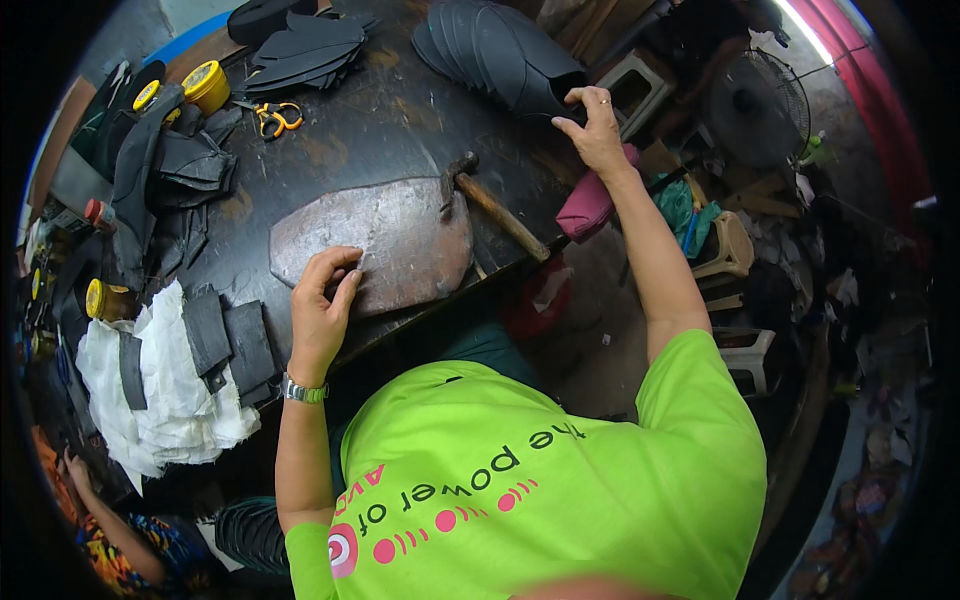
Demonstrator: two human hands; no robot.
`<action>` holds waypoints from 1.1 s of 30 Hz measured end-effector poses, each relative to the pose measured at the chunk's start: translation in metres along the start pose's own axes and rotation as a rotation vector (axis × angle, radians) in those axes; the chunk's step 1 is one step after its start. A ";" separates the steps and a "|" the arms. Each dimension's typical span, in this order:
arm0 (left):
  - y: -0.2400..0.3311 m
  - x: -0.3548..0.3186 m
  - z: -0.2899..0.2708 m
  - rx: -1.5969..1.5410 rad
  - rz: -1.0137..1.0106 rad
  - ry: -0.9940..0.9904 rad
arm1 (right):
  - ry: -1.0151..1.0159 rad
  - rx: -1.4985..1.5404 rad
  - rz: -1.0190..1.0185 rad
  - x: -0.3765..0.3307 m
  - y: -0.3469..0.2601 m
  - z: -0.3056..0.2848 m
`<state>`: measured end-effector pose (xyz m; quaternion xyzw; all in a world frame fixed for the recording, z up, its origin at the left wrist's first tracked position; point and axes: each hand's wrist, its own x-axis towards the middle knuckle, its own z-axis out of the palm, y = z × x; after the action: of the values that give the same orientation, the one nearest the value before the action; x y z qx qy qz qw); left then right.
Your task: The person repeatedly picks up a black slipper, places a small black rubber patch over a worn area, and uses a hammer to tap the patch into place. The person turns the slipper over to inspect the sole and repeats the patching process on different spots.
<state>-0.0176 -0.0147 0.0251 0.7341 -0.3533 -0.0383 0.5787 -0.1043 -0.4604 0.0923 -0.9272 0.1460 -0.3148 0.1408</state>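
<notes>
Lime-green shirt cloth (610,500) lies nearest, this side of the slab (400,240). Over the slab's near-left edge, the left hand (322,315) curls; whether its grip holds anything, I cannot tell. Beyond the slab, rightward, the right hand (600,140), thumb and forefinger parted, is at fanned black pieces (490,55), its grip unclear. Against the slab's right end rests a hammer (500,215).

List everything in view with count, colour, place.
Workbench: one, black, upper centre.
Slab: one, grey, on workbench.
Hammer: one, brown, at slab's edge.
Scissors: one, orange, upper left.
Tubs: at least three, yellow, left.
Fanned stacks: two, black, top.
Loose pieces: many, black, left.
Cloth: one pile, white, lower left.
Roll: one, pink, right of hammer.
Fan: one, dark, upper right.
Clutter: uncountable, mixed, right.
Coworker: one, multicoloured clothing, lower left.
Shirt: one, green, bottom.
Left hand: one, over slab.
Right hand: one, beside fanned stack.
</notes>
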 end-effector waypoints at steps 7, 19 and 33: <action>-0.006 0.012 -0.008 0.249 0.068 0.083 | 0.415 0.005 -0.009 0.027 0.014 0.039; -0.009 0.015 -0.005 0.392 0.116 0.094 | 0.027 -0.071 0.264 0.053 -0.022 0.095; -0.013 0.013 -0.005 0.382 0.136 0.126 | 0.221 -0.274 0.068 0.089 -0.083 0.118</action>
<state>0.0006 -0.0168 0.0195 0.8057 -0.3661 0.1144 0.4513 0.0524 -0.3964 0.0803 -0.8920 0.2335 -0.3870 0.0067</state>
